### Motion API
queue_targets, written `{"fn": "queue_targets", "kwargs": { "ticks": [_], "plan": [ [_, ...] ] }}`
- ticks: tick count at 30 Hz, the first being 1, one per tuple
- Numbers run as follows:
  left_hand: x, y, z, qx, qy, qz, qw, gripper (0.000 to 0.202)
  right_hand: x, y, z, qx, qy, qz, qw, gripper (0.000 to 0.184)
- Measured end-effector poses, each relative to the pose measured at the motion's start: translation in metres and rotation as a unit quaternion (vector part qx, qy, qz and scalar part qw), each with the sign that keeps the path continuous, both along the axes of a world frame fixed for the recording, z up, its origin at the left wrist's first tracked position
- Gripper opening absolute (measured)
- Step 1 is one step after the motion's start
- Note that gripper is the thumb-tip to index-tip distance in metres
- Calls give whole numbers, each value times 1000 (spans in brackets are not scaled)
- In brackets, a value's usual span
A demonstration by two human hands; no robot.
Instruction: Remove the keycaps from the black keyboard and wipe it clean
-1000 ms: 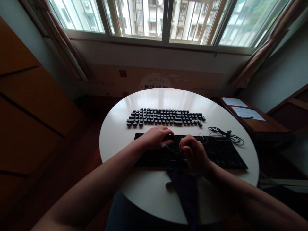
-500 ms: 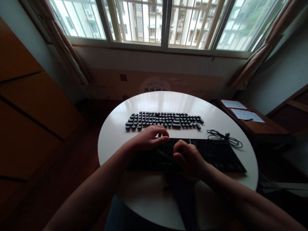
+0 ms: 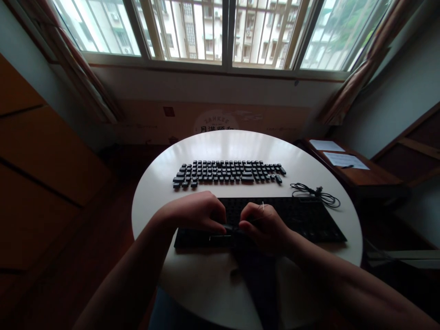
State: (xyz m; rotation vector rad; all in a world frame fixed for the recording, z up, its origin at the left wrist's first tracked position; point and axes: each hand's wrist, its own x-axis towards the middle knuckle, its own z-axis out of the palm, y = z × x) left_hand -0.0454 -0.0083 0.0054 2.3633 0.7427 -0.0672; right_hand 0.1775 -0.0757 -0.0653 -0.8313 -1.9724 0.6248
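Observation:
A black keyboard base [image 3: 309,224] lies across the near half of the white round table [image 3: 151,201]. Over its middle, my right hand [image 3: 264,224] is closed around a tool with thin wire loops, which looks like a wire keycap puller [image 3: 263,207]. Most of that tool is hidden by the fingers. My left hand [image 3: 202,211] is bent down over the left part of the base, with thumb and fingers closed together. Something dark is between the two hands at the fingertips, too dim to name. Beyond the base, loose black keycaps [image 3: 233,172] stand in keyboard-like rows.
A coiled black cable [image 3: 318,193] rests at the table's right. On a wooden side table [image 3: 364,178] are papers [image 3: 345,160] and a pen [image 3: 347,166]. A small dark piece [image 3: 234,273] and a dark strip [image 3: 257,284] lie near the table's front.
My left hand has come down and nearer, from above the base's far edge to beside my right hand, its fingers closing. The whole view has shifted slightly.

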Motion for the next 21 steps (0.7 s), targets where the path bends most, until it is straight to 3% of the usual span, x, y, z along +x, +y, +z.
{"fn": "queue_targets", "kwargs": {
  "ticks": [9,16,21],
  "plan": [
    [-3,3,-3,-6,-10,-8,1000,15,5,-1,-2,-48,54,-15,997,24],
    [-1,4,-5,46,-86,-13,995,23,11,3,3,-10,97,-50,994,28],
    [1,9,-13,90,-99,-12,991,24,16,8,3,2,76,-64,995,30]
  ]
}}
